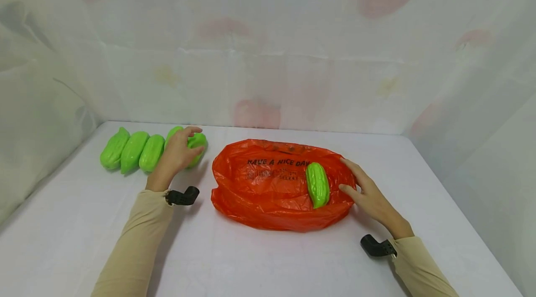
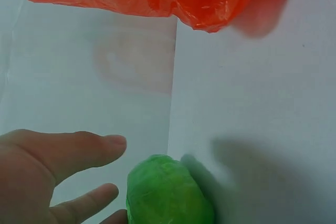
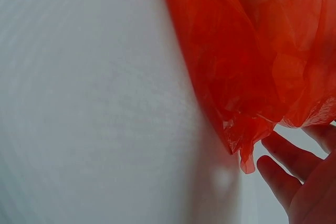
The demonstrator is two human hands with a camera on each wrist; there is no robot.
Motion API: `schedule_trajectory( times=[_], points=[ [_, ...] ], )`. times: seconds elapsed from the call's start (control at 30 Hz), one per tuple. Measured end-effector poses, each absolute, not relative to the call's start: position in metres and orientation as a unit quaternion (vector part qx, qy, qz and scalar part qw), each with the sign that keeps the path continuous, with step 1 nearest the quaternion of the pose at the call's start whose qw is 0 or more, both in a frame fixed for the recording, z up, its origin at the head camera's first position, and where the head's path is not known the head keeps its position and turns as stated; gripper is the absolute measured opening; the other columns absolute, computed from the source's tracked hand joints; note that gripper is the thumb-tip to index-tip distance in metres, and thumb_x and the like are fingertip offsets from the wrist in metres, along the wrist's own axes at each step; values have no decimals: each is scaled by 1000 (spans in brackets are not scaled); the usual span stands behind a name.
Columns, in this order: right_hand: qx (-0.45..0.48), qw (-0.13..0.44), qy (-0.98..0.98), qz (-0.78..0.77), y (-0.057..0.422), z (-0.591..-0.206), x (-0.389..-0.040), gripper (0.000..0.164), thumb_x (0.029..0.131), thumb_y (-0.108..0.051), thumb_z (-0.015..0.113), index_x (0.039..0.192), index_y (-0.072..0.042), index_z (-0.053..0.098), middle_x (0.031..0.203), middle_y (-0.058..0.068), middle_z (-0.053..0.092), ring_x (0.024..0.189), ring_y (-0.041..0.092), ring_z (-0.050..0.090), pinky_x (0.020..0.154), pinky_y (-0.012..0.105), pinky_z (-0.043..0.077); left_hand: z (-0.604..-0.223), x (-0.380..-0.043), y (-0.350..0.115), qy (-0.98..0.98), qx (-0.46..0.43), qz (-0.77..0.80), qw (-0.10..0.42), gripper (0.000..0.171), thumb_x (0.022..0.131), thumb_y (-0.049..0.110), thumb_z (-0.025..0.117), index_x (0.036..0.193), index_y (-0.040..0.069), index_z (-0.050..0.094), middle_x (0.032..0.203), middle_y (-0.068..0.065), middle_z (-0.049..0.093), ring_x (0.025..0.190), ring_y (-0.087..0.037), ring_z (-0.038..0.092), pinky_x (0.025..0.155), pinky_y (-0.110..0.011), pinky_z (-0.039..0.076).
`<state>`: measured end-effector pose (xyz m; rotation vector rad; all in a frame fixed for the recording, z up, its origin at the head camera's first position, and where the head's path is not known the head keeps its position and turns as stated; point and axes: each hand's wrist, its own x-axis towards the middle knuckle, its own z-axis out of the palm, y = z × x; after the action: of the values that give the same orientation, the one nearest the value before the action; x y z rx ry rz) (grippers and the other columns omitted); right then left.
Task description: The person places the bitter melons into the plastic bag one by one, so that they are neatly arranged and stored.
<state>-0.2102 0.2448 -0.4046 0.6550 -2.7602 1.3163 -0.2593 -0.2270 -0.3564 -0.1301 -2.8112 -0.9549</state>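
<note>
My left hand [image 1: 177, 150] reaches over the right end of a row of shiny green gourd-like pieces, fingers apart and thumb out. Nearest to it is the end green gourd [image 1: 196, 149]; in the left wrist view its rounded end [image 2: 168, 192] lies beside the fingertips, and I cannot tell whether they touch. A red plastic bag [image 1: 268, 194] lies wide-mouthed in the middle, with printed lettering inside. One ridged green gourd [image 1: 318, 185] rests in its right part. My right hand [image 1: 368, 194] is at the bag's right rim, fingers spread and loosely bent against the plastic.
More green gourds [image 1: 134, 151] lie side by side at the back left of the white table [image 1: 251, 264]. Behind stands a pale sheet [image 1: 268, 87] with faded red blotches. A dark wrist camera [image 1: 182, 196] sticks out from each sleeve.
</note>
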Motion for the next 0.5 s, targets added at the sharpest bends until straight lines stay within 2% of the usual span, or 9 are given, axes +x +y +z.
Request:
schedule_trajectory(
  times=[0.17,0.37,0.5],
  points=[
    [212,9,-882,421,245,-405,-211,64,99,-11,56,156,-9,28,160,21,27,144,49,29,109,68,31,-359,-260,-228,-947,-50,-308,79,52,87,6,67,136,-4,50,131,-36,52,122,-49,47,105,-60,39],
    [218,12,-881,420,245,-404,-210,63,99,-11,56,156,-9,28,160,22,27,143,50,31,109,67,33,-358,-259,-228,-952,-38,-301,46,56,88,7,65,140,-2,47,139,-35,44,125,-49,42,107,-63,36],
    [216,11,-882,418,244,-405,-210,63,99,-12,56,156,-9,28,160,21,27,143,50,31,109,67,33,-359,-260,-228,-955,-31,-294,32,57,89,6,64,142,-2,45,140,-35,44,128,-50,40,107,-63,35]
  ],
)
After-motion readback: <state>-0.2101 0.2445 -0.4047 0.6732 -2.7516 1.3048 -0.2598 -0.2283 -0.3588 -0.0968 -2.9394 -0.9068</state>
